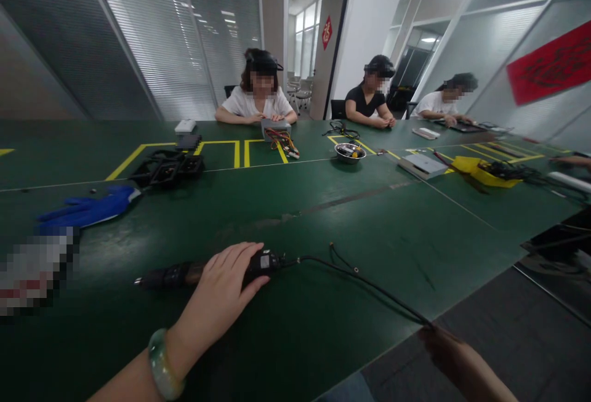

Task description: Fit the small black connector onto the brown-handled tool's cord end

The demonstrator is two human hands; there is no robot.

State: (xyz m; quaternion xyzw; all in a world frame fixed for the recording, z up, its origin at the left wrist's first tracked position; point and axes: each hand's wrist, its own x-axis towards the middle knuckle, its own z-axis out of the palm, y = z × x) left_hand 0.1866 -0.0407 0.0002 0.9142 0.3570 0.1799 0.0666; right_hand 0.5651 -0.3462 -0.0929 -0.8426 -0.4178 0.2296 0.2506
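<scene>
A black electric screwdriver [166, 277] lies on the green table with its metal tip pointing left. Over its body rests my left hand [226, 276], fingers curled around the rear half and thumb along the near side; a green bangle circles that wrist. From the tool's back end a black cable [369, 280] runs right and toward me, with a thin loose strand branching off it. At the table's near edge my right hand [443, 346] is closed on this cable. It is dark and blurred, so single fingers are hard to make out.
A blue glove [95, 207] and black parts [168, 168] lie at left. Farther back are a metal bowl [349, 154], a grey box with coloured wires [276, 129], a white box [423, 164] and a yellow item [484, 172] with cables. Several people sit across the table.
</scene>
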